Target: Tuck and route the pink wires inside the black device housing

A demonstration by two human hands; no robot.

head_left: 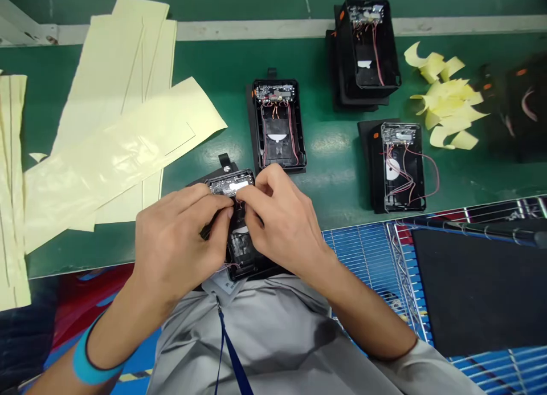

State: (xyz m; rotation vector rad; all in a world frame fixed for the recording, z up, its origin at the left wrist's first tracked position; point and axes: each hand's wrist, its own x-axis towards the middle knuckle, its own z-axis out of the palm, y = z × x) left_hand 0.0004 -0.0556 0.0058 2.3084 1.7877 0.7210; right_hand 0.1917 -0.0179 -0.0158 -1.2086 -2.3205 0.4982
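From where I stand, the person's left hand (179, 229) and right hand (284, 218) are close together over an open black housing (245, 252). On both, the thumb and forefinger are drawn in toward each other, the tips just below the housing's circuit board (231, 182); whether they pinch a wire there I cannot tell, since the fingers cover the spot. The housing sits at the near edge of the green table (329, 204), turned at a slant, its lower end close to the person's grey clothing (265, 321). Thin wires (231, 265) show at its lower left corner, and a black tab (224, 160) stands out past its top.

A light blue wristband (92, 361) circles the left forearm, and a badge (224, 284) on a blue lanyard (233, 355) hangs just under the housing.

Beyond the right hand lies a second open housing (277, 150), its reddish wires running down both sides. Farther right is another housing (376, 172) with a loop of wire spilling over its side, and behind that one, a stack of housings (363, 47). Curled yellow scraps (453, 101) are heaped near the stack. To the left, pale yellow sheets (106, 155) overlap across the table. Below the table's edge, at right, I see a wire shelf (363, 258) with a black mat (478, 292).
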